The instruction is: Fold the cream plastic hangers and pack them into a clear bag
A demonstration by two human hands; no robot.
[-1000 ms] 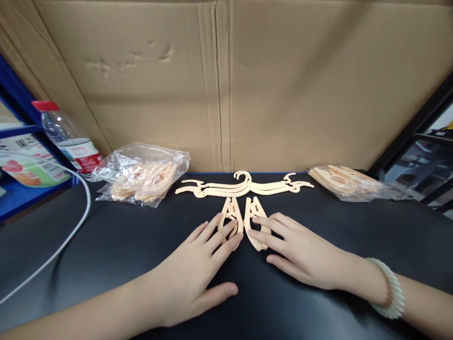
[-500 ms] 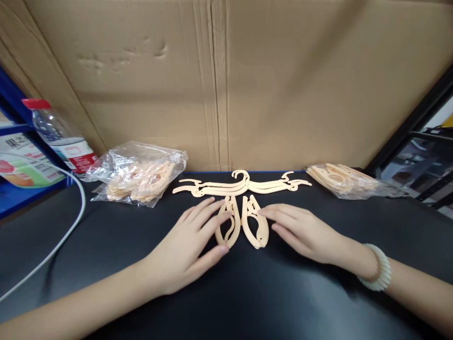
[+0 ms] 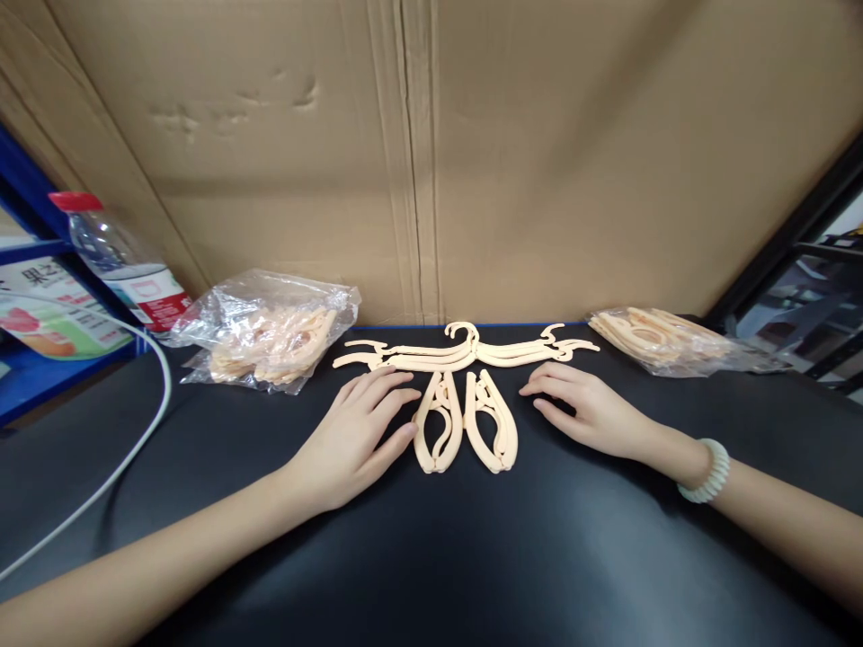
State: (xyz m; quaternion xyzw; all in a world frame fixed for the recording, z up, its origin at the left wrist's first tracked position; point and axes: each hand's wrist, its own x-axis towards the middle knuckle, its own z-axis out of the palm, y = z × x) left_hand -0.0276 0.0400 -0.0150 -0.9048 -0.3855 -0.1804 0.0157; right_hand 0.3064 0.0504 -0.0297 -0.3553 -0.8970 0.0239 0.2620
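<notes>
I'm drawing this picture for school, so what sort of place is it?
Probably a workshop or storeroom, though I can't be sure. The clues are the plain black tabletop, the big cardboard panel standing behind it, and the blue shelf on the left.

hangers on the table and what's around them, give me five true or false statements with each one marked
1. The spread-out hangers lie between the left bag and the right bag. True.
2. The right hand grips a hanger. False: the right hand holds nothing.
3. The left hand is beside the folded hanger pieces. True.
4. The bracelet is on the left wrist. False: the bracelet is on the right wrist.
5. The bottle has a blue cap. False: the bottle has a red cap.
</notes>
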